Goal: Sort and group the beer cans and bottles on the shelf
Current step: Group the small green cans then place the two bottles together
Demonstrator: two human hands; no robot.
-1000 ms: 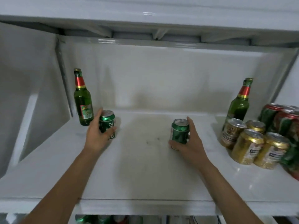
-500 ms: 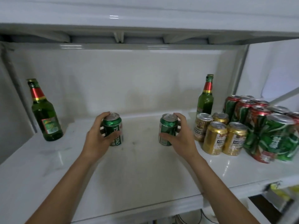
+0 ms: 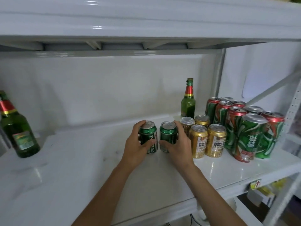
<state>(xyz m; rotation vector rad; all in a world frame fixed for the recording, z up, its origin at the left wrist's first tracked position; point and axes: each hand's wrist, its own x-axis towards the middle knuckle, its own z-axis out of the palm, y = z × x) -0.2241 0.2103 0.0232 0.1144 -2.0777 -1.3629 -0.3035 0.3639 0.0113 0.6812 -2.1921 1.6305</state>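
Observation:
My left hand (image 3: 136,148) grips a dark green can (image 3: 148,135) standing on the white shelf (image 3: 81,168). My right hand (image 3: 178,148) grips a second green can (image 3: 167,135) right beside it, the two almost touching. Just to the right stand several gold cans (image 3: 198,141). Behind them a green bottle (image 3: 188,101) with a red neck label is upright. Tall red-and-green cans (image 3: 250,136) fill the right end. Another green bottle (image 3: 17,131) stands alone at the far left.
The upper shelf board (image 3: 146,23) hangs low over the cans. A grey upright post (image 3: 219,79) stands behind the right can group. The shelf's front edge (image 3: 228,190) runs below my forearms, with yellow items (image 3: 267,190) on a lower level at the right.
Both hands have slid their green cans to the right and closer together, up against the gold cans. The view has turned rightward, so the left bottle sits at the frame's edge.

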